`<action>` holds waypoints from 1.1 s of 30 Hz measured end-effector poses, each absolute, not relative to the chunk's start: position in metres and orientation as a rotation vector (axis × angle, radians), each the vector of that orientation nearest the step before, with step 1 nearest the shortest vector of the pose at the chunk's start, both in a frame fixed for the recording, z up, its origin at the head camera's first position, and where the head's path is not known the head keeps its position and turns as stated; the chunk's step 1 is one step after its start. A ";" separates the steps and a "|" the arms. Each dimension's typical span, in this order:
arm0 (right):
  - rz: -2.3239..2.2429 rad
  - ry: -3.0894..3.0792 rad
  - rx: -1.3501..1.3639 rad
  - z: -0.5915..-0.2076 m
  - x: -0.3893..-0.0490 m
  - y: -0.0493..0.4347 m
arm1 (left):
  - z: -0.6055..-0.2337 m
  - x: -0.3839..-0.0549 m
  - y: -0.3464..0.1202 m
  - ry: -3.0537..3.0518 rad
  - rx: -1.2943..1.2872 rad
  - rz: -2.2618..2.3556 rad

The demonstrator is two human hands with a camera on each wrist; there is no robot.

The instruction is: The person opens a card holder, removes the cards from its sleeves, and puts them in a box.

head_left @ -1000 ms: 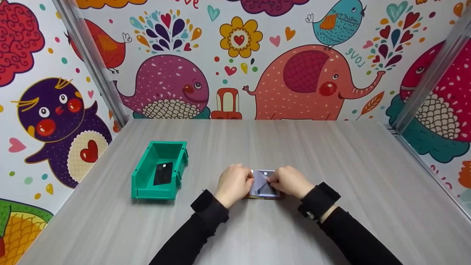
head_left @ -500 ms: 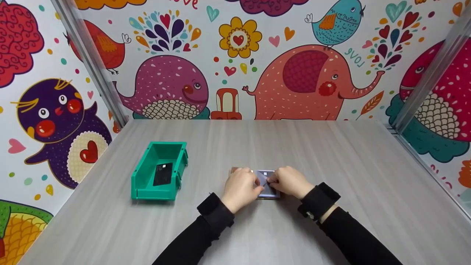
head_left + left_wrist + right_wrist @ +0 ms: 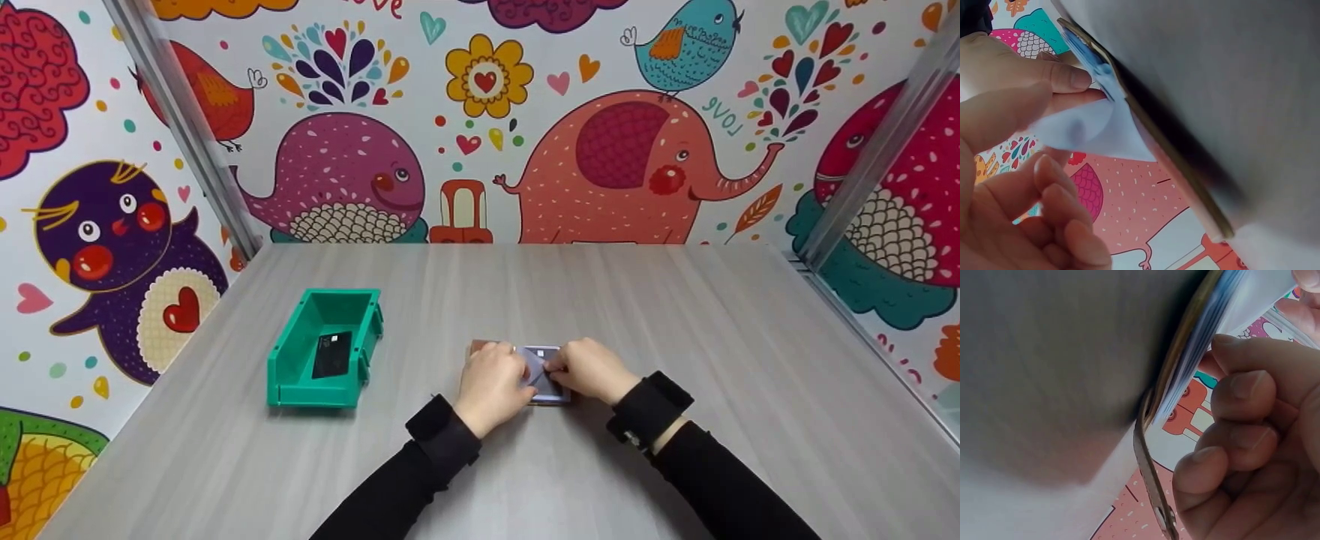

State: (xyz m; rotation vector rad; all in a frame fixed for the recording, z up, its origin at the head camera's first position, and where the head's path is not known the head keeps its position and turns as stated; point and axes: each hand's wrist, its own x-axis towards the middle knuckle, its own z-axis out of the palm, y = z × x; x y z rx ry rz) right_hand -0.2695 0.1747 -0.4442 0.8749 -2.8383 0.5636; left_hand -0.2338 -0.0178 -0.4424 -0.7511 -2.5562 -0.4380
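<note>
Your left hand [image 3: 491, 382] and right hand [image 3: 596, 367] meet over the opened card holder [image 3: 550, 400], which lies on the desk [image 3: 420, 300] in the near part of the scene, slightly right of the middle. Spread out, the card holder has its long axis running left to right. Its brown cover [image 3: 480, 346] peeks out beyond your left hand on the far side, while the stacked pages lie on the right half.

With your left hand you pinch a translucent sleeve page [image 3: 1100, 132] between thumb and finger, lifting it away from the stack so that it bends in a curve; your other left fingers curl loosely below. Your right thumb and forefinger are drawn together on the same page, with the remaining fingers curled in; whether a card edge is caught between them too, you cannot tell. A dark card [image 3: 551, 386] shows in the right half, its long axis running near to far, chip toward the far end. In the right wrist view, a brown strap [image 3: 1154, 481] extends from the cover.

Well to the left, a green bin [image 3: 315, 394] points near to far, with a black card [image 3: 332, 355] inside, chip end far.
</note>
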 end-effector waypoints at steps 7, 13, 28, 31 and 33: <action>0.588 -2.825 0.905 -0.445 -0.269 0.175 | -0.442 -0.232 -0.017 -2.547 -0.720 -0.429; 0.598 -2.820 0.915 -0.445 -0.269 0.176 | -0.443 -0.233 -0.016 -2.508 -0.717 -0.398; 0.526 -2.794 0.910 -0.445 -0.268 0.175 | -0.444 -0.237 -0.018 -2.515 -0.685 -0.374; 0.518 -2.796 0.904 -0.445 -0.267 0.175 | -0.444 -0.238 -0.018 -2.517 -0.681 -0.387; 0.509 -2.798 0.903 -0.444 -0.267 0.175 | -0.445 -0.239 -0.019 -2.519 -0.678 -0.398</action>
